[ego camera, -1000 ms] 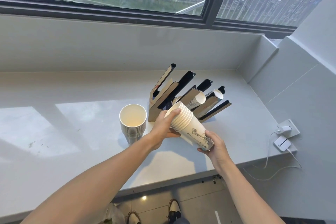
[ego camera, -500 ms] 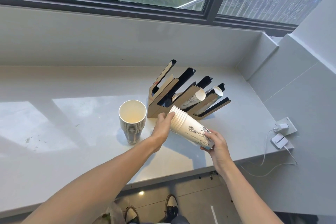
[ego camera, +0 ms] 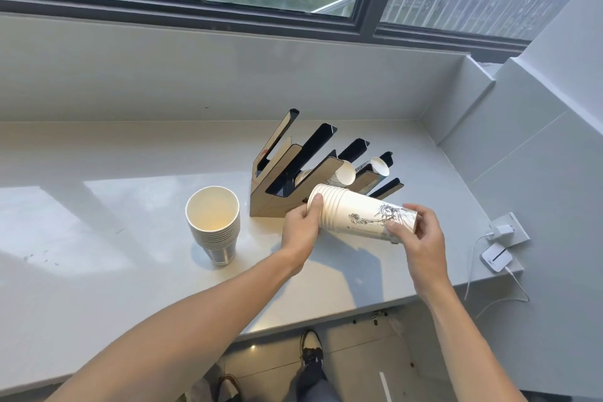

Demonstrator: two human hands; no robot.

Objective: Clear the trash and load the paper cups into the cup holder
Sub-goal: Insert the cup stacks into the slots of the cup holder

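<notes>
I hold a stack of white paper cups (ego camera: 352, 215) with a black drawing on its side, lying almost level just in front of the cup holder (ego camera: 270, 196). My left hand (ego camera: 301, 227) grips the rim end. My right hand (ego camera: 416, 238) grips the bottom end. The wooden holder has several slanted black slots; two on its right side hold cups (ego camera: 346, 173), whose open rims show. A second stack of paper cups (ego camera: 213, 225) stands upright on the counter left of the holder.
The white counter (ego camera: 98, 222) runs under a window and ends at a wall on the right. A white charger and a small white device (ego camera: 496, 258) with cables lie at the counter's right front corner. My shoes show on the floor below.
The held stack has tipped from slanting to nearly level and shifted right, nearer the holder's front. My right hand rose with the bottom end.
</notes>
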